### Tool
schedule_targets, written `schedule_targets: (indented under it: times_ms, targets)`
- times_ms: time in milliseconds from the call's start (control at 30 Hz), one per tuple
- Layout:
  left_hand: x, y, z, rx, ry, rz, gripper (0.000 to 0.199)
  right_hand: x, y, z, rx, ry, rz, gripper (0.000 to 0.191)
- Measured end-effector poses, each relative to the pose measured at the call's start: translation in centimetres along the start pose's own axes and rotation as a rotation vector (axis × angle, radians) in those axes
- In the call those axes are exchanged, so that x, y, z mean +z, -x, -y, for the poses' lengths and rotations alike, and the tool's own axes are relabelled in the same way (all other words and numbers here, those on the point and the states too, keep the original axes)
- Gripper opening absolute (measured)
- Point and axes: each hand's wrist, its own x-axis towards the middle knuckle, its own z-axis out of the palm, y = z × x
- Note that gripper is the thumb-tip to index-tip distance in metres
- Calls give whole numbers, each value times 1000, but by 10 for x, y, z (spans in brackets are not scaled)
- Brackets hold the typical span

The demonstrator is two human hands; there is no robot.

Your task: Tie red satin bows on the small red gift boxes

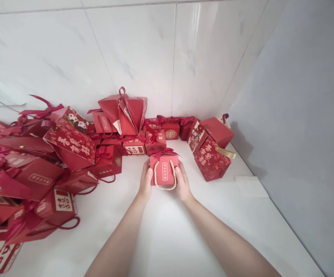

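Note:
Between my two hands is a small red gift box [161, 173] with a gold rope handle hanging down its front and a dark red ribbon bow on top. My left hand [146, 180] grips its left side, thumb at the front edge. On the opposite side my right hand [183, 181] holds it the same way; the fingers behind the box are partly hidden. Just behind it stands a row of red boxes [155, 141] tied with ribbon. To the right, a printed red box with a gold strap [211, 161] leans against other boxes.
A large heap of red gift boxes [45, 173] covers the left side of the white table [162, 234]. Several pointed boxes [133, 113] sit on top at the back. A tiled wall [132, 50] rises behind, and a grey panel [305, 134] borders the right.

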Motion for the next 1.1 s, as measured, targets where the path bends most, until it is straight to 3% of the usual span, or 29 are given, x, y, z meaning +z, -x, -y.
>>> schedule_targets:
  times_ms: [333,1100]
  targets:
    - [4,-1,7,-2,114,-32,58,0,0,-1,18,-127,-40,46]
    - [3,1,8,-20,138,-25,56,0,0,6,49,-77,-49,45]
